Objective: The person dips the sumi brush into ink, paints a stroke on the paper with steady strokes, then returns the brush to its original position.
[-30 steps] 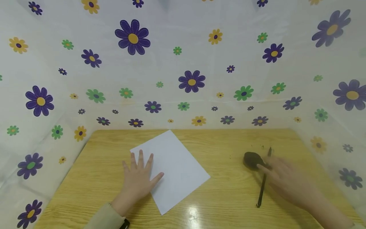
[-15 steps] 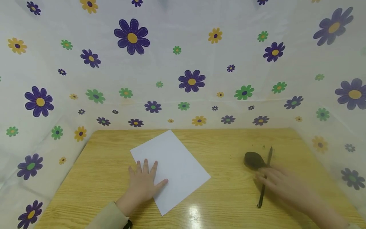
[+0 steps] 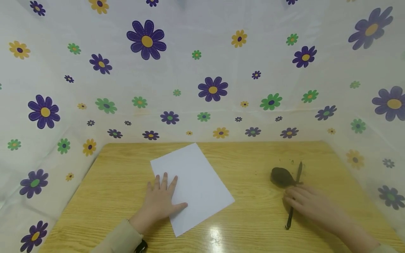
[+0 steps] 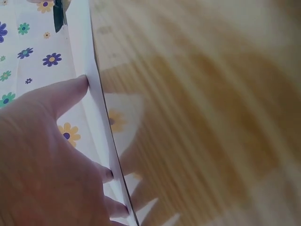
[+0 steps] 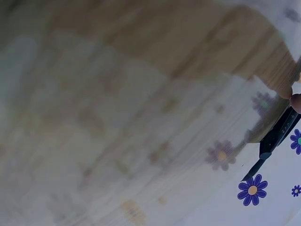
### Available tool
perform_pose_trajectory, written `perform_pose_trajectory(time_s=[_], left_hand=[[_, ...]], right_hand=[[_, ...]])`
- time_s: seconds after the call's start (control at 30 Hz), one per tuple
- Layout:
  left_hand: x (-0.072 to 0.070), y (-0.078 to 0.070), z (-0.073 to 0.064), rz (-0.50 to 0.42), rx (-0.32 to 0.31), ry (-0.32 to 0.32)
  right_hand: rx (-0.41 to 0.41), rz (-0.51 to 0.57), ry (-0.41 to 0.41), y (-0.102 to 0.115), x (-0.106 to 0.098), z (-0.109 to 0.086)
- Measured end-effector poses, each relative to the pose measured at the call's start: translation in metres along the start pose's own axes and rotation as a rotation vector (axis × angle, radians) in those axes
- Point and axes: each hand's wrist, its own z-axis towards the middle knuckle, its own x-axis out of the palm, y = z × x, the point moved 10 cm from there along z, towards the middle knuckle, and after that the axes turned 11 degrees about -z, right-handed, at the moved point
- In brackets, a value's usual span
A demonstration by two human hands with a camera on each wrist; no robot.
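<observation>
My left hand [image 3: 159,202] lies spread over the left edge of a sheet of white paper [image 3: 199,186], its fingertips and thumb on the sheet. In the left wrist view the thumb touches the paper near its edge. My right hand [image 3: 311,205] lies low over the table with bent fingers across the middle of a slim dark stick-like tool [image 3: 289,218]. That tool has a pointed far end; in the right wrist view a fingertip meets its black body. A dark oval object [image 3: 281,177] lies just beyond these fingers. Whether the right fingers grip the tool I cannot tell.
The wooden table [image 3: 246,168] runs up to a white flower-printed cloth [image 3: 177,73] at the back and on both sides. Small dark bits [image 3: 292,161] lie behind the oval object. A black band [image 3: 141,246] shows at the left wrist.
My left hand first slid right and nearer, over the paper; then the sheet turned slightly clockwise under it. My right fingers drew back from the oval object onto the stick-like tool, which stayed put.
</observation>
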Motion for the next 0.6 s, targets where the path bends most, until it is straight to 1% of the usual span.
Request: perform_pose_trajectory(time_s=[0.13,0.23,0.47,0.6], left_hand=[[0.004,-0.001,0.005,-0.023,0.019,0.026],[0.006,-0.004,0.010,-0.035,0.046,0.039],[0.008,-0.012,0.019,-0.024,0.099,0.061],[0.009,-0.017,0.023,-0.008,0.125,0.068]], right_hand=[[-0.029,-0.029,-0.008,0.003,0.002,0.003],[-0.049,-0.048,-0.015,0.005,0.003,0.004],[-0.061,-0.047,0.008,0.004,0.007,0.004],[-0.056,-0.047,-0.002,0.002,0.006,0.004]])
